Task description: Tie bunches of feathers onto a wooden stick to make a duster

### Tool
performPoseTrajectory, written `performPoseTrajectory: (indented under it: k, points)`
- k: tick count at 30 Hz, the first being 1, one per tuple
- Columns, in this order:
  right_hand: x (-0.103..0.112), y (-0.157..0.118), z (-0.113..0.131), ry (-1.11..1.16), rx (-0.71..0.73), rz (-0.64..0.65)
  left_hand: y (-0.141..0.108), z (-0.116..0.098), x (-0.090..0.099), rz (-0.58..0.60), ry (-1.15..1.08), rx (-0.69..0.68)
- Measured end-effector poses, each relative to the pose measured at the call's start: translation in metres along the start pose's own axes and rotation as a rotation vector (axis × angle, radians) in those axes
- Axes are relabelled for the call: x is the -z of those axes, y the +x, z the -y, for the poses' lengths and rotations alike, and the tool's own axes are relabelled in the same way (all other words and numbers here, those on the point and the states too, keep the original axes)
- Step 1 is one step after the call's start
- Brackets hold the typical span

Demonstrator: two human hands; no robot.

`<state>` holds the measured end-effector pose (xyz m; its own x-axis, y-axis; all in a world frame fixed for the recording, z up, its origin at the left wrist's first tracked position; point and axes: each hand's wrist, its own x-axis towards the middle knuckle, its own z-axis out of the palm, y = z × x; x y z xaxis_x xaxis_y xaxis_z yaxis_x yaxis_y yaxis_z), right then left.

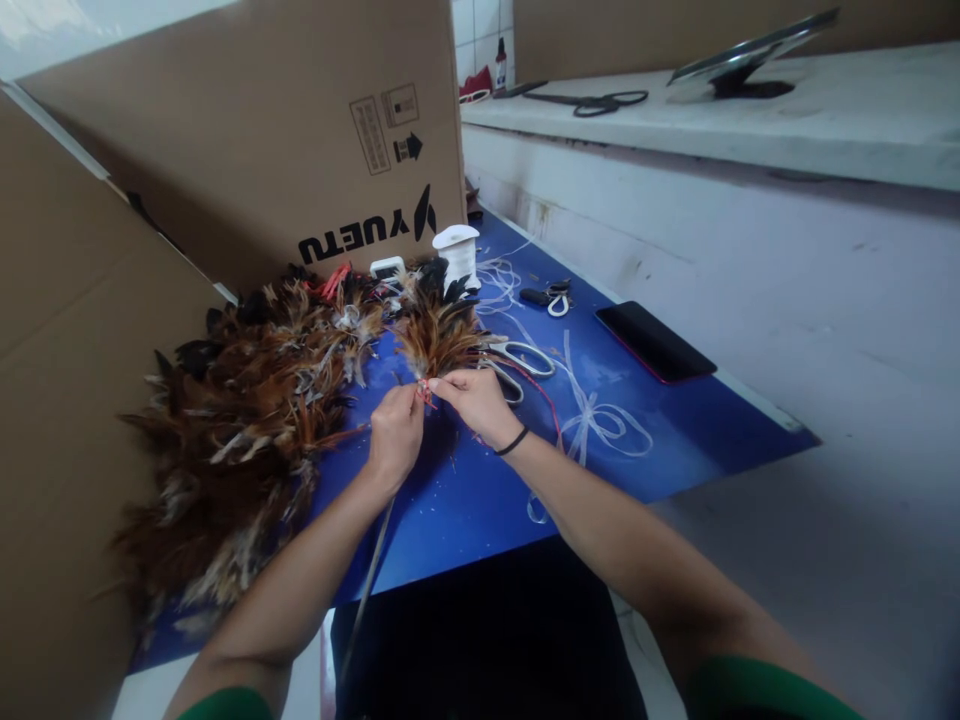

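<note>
My left hand [396, 437] is closed at the base of a brown and black feather bunch [436, 335]. A thin stick [370, 577] runs down from beneath this hand past the table edge. Beside it, my right hand [480, 402], with a black band at the wrist, pinches a red cord [426, 391] wound where the feathers meet. The fingertips of both hands almost touch, and the exact grip is partly hidden. Scissors with white-rimmed handles [527, 357] lie just beyond my right hand, partly covered by the feathers.
A large feather pile [247, 430] fills the left of the blue table [465, 520] against a cardboard box [247, 130]. Behind stand a white spool [458, 262] and loose clear ribbon [600, 420]. Keys [551, 296] and a phone [657, 342] lie right. Black scissors [600, 102] rest on the ledge.
</note>
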<state>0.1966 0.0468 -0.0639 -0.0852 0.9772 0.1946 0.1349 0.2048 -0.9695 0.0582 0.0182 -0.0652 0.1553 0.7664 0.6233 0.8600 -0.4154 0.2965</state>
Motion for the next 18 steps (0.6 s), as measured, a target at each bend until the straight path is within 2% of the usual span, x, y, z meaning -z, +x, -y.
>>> performPoseTrajectory:
  k: [5, 8, 11, 18]
  points:
    - [0.002, 0.0, -0.001, -0.138, 0.038, -0.058, -0.001, -0.007, 0.003, 0.088, 0.199, -0.072]
    - [0.002, 0.0, -0.002, -0.086, -0.028, -0.061, -0.001, -0.01, 0.004, 0.113, 0.228, -0.086]
    - [0.001, 0.0, -0.002, 0.016, -0.1, -0.039, 0.0, -0.01, 0.006, 0.137, 0.164, -0.064]
    - [-0.002, -0.002, 0.002, 0.207, -0.167, -0.009, 0.014, -0.007, 0.02, 0.226, -0.103, 0.059]
